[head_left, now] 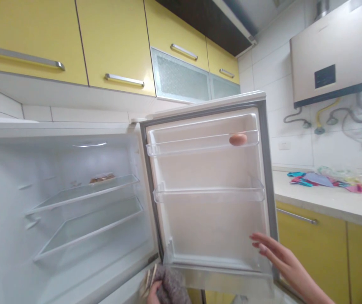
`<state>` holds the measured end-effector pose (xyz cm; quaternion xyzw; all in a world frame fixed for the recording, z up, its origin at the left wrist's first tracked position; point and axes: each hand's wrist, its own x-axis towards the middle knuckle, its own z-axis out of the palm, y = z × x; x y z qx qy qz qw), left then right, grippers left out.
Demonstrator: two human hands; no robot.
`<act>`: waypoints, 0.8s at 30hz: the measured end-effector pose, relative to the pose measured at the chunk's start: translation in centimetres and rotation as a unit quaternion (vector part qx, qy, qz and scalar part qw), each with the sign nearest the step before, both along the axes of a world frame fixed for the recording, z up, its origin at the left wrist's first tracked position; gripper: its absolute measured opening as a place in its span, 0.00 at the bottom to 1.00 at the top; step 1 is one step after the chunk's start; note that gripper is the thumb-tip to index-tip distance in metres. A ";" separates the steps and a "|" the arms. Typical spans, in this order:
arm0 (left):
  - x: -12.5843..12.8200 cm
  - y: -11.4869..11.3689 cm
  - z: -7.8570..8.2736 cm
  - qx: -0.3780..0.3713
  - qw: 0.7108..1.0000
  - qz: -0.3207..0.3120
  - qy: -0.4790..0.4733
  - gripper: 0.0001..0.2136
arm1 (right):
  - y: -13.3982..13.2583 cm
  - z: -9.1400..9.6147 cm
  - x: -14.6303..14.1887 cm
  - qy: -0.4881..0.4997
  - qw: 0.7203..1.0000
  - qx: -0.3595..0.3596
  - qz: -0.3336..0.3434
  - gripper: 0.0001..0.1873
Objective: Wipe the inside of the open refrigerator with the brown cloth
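Fuzzy grey-brown cloth (175,286) gripped by left hand (154,293); right hand (278,254) held loosely extended before smooth white refrigerator door (206,228).

Yellow upper cabinets (114,38) adjoin a white tiled wall (272,97), its water heater (329,55) above a pale counter (329,202).

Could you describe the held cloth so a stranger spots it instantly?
Find the white fridge, then the lower hinge corner of its open white door. Below it, the bare left hand holds a bunched greyish cloth. Its mottled fabric sets it apart from the smooth fridge.
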<state>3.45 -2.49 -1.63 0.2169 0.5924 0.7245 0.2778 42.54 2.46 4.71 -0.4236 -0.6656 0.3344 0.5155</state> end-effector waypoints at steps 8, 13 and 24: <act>-4.7 2.6 8.9 0.157 0.985 0.062 -0.035 0.15 | -0.6 7.0 1.6 0.009 0.945 0.214 -0.248 0.30; -4.0 4.3 16.1 0.239 0.969 0.004 0.057 0.22 | -0.6 10.7 -0.7 0.010 0.928 0.299 -0.223 0.31; -2.9 5.2 21.7 0.251 0.901 -0.093 0.343 0.28 | 0.2 11.4 -3.0 0.031 0.945 0.288 -0.152 0.29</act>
